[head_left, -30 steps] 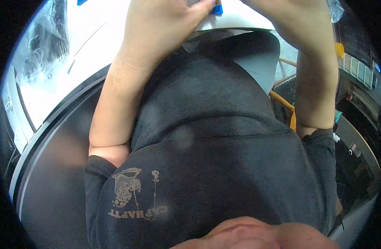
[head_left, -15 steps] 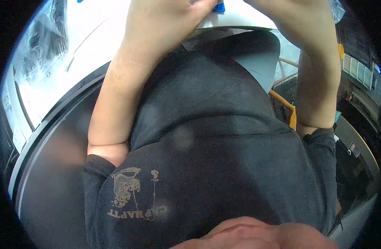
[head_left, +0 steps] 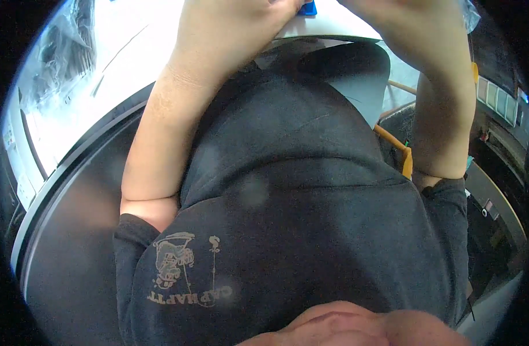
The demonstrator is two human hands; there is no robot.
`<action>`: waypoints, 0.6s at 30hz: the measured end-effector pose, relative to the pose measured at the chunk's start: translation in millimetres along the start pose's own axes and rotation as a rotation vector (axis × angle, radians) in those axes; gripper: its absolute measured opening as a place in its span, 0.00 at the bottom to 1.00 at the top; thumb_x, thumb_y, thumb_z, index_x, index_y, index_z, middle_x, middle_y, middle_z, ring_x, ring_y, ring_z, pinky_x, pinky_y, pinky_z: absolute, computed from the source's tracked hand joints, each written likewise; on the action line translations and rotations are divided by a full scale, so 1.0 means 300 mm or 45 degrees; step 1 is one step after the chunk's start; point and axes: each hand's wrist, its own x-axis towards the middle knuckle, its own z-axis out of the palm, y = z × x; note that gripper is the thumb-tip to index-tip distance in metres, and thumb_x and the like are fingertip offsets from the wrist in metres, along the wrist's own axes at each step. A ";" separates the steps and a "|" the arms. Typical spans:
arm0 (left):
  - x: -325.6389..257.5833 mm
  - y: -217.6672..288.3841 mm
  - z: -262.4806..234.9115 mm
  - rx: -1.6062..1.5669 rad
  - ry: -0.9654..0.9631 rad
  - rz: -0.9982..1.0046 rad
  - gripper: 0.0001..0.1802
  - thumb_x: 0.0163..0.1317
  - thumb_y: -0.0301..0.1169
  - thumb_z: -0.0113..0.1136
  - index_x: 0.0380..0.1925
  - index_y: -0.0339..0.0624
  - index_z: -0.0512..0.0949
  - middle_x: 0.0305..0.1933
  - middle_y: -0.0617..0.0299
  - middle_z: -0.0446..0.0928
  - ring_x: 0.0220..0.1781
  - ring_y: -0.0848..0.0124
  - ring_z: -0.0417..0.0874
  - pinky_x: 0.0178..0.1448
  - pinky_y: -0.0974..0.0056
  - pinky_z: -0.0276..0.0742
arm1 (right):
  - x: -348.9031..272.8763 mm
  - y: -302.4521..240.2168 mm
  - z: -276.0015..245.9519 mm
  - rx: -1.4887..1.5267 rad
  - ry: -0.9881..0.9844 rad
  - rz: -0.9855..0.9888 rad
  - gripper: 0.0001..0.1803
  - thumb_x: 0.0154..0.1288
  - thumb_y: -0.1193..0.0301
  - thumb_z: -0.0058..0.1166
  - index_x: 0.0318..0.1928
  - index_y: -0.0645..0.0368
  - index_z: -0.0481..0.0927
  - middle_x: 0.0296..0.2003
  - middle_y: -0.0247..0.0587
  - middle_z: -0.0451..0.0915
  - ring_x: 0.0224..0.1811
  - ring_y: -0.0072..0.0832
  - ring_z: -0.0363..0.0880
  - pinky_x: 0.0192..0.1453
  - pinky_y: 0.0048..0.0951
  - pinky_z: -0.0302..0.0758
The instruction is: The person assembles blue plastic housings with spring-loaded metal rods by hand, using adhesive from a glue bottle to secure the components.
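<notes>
My left hand reaches over the white table at the top edge of the view. Its thumb side points toward a small blue object, which is cut off by the frame edge. Whether the thumb touches it I cannot tell. Across from it, my right hand shows only its back and wrist, over the table's right part. The fingers of both hands lie beyond the frame, so what they hold, if anything, is hidden.
Clear plastic bags lie on the white tabletop at far left, beside a thin dark strand. The table's curved dark edge runs along my left side. A yellow-orange strap or tube hangs near my right elbow.
Both hands stay in nearly the same place over the table. The blue object sits very slightly farther right and higher in the view.
</notes>
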 end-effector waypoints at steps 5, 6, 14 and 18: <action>-0.002 0.005 0.001 0.087 0.001 0.054 0.12 0.58 0.22 0.70 0.42 0.35 0.82 0.36 0.51 0.86 0.35 0.62 0.89 0.40 0.62 0.83 | -0.007 0.003 0.013 0.127 0.016 0.056 0.05 0.59 0.83 0.66 0.35 0.63 0.83 0.30 0.37 0.85 0.32 0.20 0.84 0.37 0.23 0.80; -0.001 0.009 0.002 0.041 -0.005 0.008 0.12 0.58 0.22 0.70 0.42 0.35 0.82 0.36 0.51 0.86 0.35 0.62 0.89 0.40 0.62 0.83 | -0.008 0.009 0.013 0.126 0.017 0.055 0.05 0.59 0.83 0.66 0.35 0.63 0.83 0.30 0.37 0.85 0.32 0.20 0.84 0.37 0.23 0.80; -0.009 -0.001 -0.003 0.105 0.038 0.102 0.12 0.57 0.22 0.71 0.41 0.36 0.82 0.35 0.51 0.85 0.35 0.62 0.89 0.40 0.62 0.83 | -0.019 0.010 0.003 0.416 -0.026 0.032 0.07 0.62 0.83 0.66 0.39 0.65 0.83 0.36 0.39 0.87 0.40 0.21 0.87 0.44 0.22 0.84; -0.008 -0.005 0.001 0.077 0.026 0.119 0.11 0.57 0.23 0.70 0.41 0.36 0.82 0.35 0.51 0.85 0.36 0.61 0.89 0.41 0.61 0.83 | -0.026 0.006 0.008 0.426 -0.004 0.035 0.06 0.64 0.84 0.66 0.40 0.66 0.83 0.36 0.41 0.88 0.41 0.22 0.88 0.45 0.23 0.85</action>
